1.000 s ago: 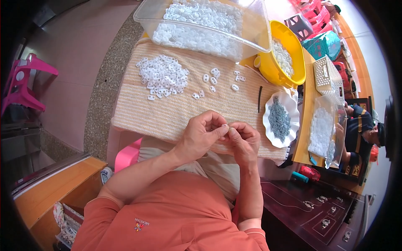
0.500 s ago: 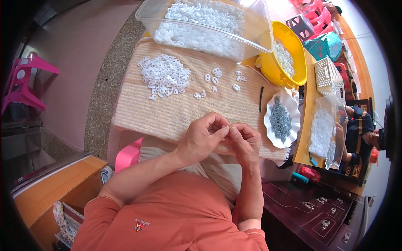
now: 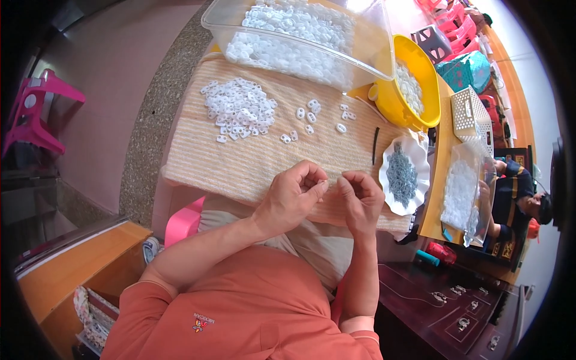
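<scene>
Two-hand pinch broken, hands now apart

Change vs. half a second ago: fingertips met at frame centre; now there's a gap. The right hand has shifted right, the left hand is about where it was. Both sit over the near edge of the beige striped cloth-covered counter.

Left: thumb and index pressed together, apparently on a small pale piece, mostly hidden; too small to identify. Right: fingers curled, thumb close to index; can't tell if anything is between them.

Reading: the joint handling of that piece looks paused or done, with the left seemingly keeping it. Whether it's finished can't be told.

Supplies look undisturbed. Heap of white flat plastic two-hole pieces, upper left of centre; a few white oval two-hole plastic pieces loose, upper centre. Small grey-blue slender parts in the white scalloped dish, right of centre, just beside the right hand but apart from it. Thin black strip lies left of the dish, untouched.
</scene>
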`<state>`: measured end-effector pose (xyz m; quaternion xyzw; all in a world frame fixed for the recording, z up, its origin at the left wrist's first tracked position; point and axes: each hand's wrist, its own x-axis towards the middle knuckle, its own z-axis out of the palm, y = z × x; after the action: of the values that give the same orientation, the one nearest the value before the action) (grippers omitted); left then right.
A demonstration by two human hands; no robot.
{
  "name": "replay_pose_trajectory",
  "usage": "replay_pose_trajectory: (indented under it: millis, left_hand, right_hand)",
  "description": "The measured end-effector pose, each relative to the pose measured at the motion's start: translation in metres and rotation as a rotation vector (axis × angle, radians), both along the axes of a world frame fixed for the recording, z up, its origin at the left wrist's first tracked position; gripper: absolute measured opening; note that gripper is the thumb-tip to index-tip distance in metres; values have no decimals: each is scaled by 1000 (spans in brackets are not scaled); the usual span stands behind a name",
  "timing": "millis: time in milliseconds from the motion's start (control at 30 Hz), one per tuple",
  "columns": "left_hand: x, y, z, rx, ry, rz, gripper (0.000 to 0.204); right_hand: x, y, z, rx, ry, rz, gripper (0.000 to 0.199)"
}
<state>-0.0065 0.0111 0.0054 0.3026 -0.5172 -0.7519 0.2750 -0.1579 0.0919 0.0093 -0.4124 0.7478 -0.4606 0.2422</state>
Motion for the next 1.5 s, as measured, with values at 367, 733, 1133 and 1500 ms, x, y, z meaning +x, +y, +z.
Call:
replay_pose_trajectory:
  millis: [367,733,1133,1500]
  left_hand:
    - [0,-3,-1,87,52,32,11]
    - [-1,-3,-6,196,191,32,12]
    - [-1,-5,-4,339,203,23,16]
    - [0,-6,2,477,201,49,19]
  right_hand:
    - [-24,-36,3,-49,604,96,10]
    - [5,-1,-3,-80,-177,216,14]
    - [7,0,-8,-116,-59,249,14]
    - [6,-3,-15,-75,-238,100,8]
